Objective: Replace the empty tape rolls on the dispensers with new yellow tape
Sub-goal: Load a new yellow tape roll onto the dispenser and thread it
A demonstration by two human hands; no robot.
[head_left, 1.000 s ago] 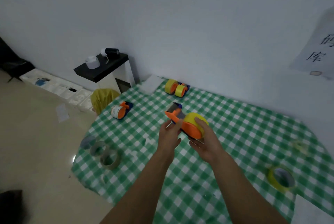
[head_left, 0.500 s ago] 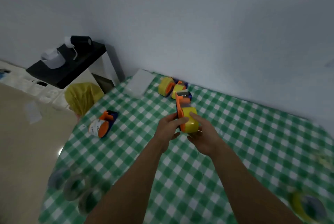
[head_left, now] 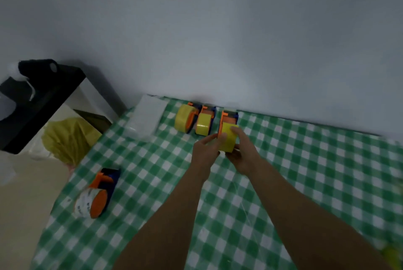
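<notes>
- Both hands hold one dispenser (head_left: 227, 131), loaded with yellow tape, at 12 o'clock on the tabletop (head_left: 305, 171), close to the wall.
- The left hand (head_left: 206, 152) has its fingers clamped on the orange side; the right hand (head_left: 244, 152) wraps the yellow roll from above and below.
- The step looks like parking it beside the two loaded dispensers (head_left: 195, 121), just at its 9 o'clock.
- Set it down in line with those two, near but not knocking them.
- Let go only once it rests flat on the tabletop.
- An unloaded-looking dispenser (head_left: 98, 195) with a whitish roll lies at 8 o'clock, probably next.
</notes>
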